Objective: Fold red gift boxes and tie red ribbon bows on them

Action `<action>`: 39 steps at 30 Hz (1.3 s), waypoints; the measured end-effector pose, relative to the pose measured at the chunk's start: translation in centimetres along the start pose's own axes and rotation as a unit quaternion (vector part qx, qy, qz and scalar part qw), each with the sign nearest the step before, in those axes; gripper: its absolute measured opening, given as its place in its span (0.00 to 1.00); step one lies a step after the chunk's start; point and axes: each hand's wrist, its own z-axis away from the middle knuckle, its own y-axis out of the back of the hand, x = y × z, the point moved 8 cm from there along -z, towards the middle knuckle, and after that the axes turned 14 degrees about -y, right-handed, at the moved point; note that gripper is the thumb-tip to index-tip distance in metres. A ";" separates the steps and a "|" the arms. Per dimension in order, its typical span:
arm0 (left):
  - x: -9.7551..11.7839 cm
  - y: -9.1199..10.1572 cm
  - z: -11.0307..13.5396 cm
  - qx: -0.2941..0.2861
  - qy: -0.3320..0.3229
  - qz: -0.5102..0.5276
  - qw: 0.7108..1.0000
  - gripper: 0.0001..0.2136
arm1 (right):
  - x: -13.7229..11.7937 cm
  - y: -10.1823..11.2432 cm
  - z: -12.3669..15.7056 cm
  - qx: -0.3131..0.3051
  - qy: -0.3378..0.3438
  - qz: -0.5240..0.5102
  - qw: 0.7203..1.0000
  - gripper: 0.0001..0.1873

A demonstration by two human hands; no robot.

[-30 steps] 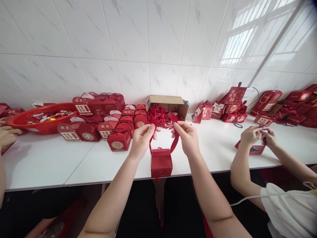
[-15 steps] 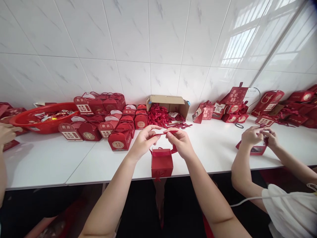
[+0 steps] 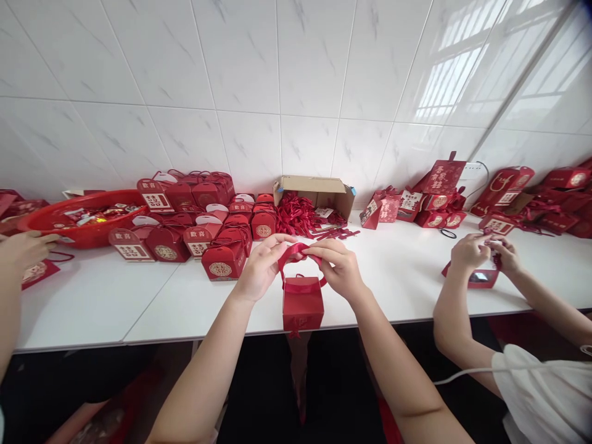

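White table [image 3: 92, 302]: hands [image 3: 300, 265] loop ribbon [image 3: 296, 250] over red box [image 3: 302, 303].

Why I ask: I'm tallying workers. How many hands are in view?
5. The person's left hand and right hand hold the ribbon above the red box; a co-worker's two hands work at the right; another person's hand is at far left. Others may be hidden.

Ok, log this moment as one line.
left hand: pinching ribbon | right hand: pinching ribbon | ribbon: looped over box | box: at table edge
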 end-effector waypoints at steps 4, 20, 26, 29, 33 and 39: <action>1.8 0.8 0.2 0.034 -0.125 -0.205 0.970 0.14 | 0.2 0.4 0.4 0.030 -0.033 -0.036 0.998 0.13; -4.5 14.9 10.3 0.129 -0.063 -0.599 0.788 0.08 | 17.2 6.0 18.4 0.175 -0.510 -0.023 0.842 0.20; -4.1 13.0 9.3 0.168 -0.110 -0.601 0.773 0.06 | 15.0 6.5 15.0 0.229 -0.425 0.045 0.874 0.25; -5.1 10.6 8.2 0.146 -0.076 -0.506 0.847 0.08 | 13.7 4.0 11.7 0.155 -0.388 -0.006 0.909 0.23; -7.2 7.1 7.2 0.094 -0.007 -0.362 0.927 0.13 | 12.4 -1.4 9.2 0.023 -0.391 -0.117 0.912 0.23; -8.0 5.8 6.6 0.047 0.050 -0.375 0.924 0.17 | 10.1 -5.7 10.0 -0.081 -0.432 -0.141 0.887 0.24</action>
